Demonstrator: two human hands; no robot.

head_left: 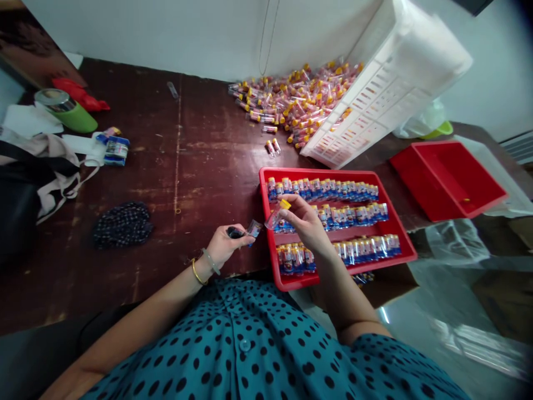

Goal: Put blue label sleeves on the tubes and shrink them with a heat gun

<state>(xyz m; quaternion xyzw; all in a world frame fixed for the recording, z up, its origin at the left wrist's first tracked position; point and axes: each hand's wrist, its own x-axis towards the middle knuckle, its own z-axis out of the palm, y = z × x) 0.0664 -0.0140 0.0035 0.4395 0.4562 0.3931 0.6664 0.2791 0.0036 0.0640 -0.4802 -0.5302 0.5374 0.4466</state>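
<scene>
My right hand point(306, 222) is closed on a small clear vial with a yellow cap point(278, 213), held tilted over the left part of a red tray point(267, 191). The tray holds three rows of labelled vials point(353, 215). My left hand point(225, 244) is closed around a dark object and a small printed label point(254, 228), just left of the tray above the dark wooden table point(200, 166). A heap of unlabelled yellow-capped vials point(297, 103) lies at the back of the table, spilling from a tipped white crate point(383, 94).
An empty red tray point(447, 178) sits at the right. At the left are a green cup point(66, 111), a red object point(79, 94), a stack of labels point(115, 150), a bag point(33, 172) and a dark dotted cloth point(122, 222). Two loose vials point(272, 146) lie behind the tray.
</scene>
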